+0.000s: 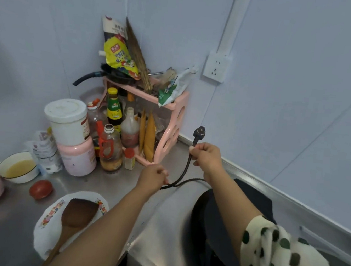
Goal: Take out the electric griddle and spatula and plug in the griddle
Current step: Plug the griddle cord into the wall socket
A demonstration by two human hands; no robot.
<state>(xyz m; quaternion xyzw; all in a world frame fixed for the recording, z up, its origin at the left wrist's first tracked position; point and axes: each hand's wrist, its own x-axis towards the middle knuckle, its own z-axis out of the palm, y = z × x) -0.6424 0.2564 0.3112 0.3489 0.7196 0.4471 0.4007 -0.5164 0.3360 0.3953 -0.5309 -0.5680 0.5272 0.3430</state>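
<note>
With the griddle (221,222) and spatula (76,215) already out on the counter (111,182), my right grip (205,156) pinches the cord (184,170) just below the plug (199,133), my left grip (155,175) holds the slack, and next I must line the prongs up with the wall socket (217,69).

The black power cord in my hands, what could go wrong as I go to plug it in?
1. The black power cord runs close past the crowded bottles and small red-capped jar; pulling it taut with the left hand might topple them.
2. The white wall socket sits well above the black three-pin plug held by the right hand; a short cord could drag the black electric griddle.
</note>
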